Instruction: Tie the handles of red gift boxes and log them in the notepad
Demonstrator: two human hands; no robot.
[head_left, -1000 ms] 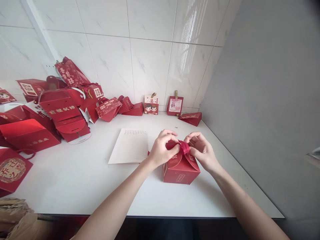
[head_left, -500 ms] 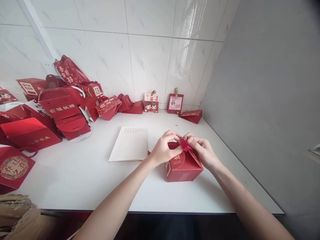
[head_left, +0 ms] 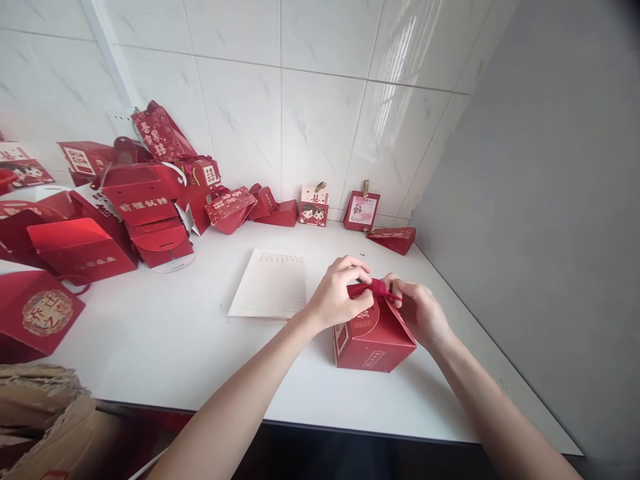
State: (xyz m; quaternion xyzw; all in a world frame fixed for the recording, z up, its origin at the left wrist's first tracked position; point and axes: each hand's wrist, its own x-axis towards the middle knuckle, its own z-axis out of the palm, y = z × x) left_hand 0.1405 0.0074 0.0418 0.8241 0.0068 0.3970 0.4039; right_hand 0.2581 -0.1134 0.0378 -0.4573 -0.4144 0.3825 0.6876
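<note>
A red gift box (head_left: 376,343) with gold print stands upright on the white table, its top flaps folded together. A red ribbon (head_left: 379,287) with a knot or bow lies over the top of the box. My left hand (head_left: 343,293) pinches the ribbon on the left side, thumb and fingers curled round it. At the right, my right hand (head_left: 417,308) has its fingers closed on the ribbon's other side, by the box's upper edge. The fingertips of the right hand are partly hidden.
An open notebook (head_left: 273,287) with handwritten lines lies left of the box. Many red boxes (head_left: 150,200) are piled at the left. Two small decorated boxes (head_left: 314,208) stand against the tiled wall, near a flattened red one (head_left: 393,239). A torn cardboard box (head_left: 50,427) sits at the lower left.
The ribbon is now stretched sideways between my hands, with a tighter knot in the middle. My hands have moved slightly apart. The whole view has shifted and tilted a little.
</note>
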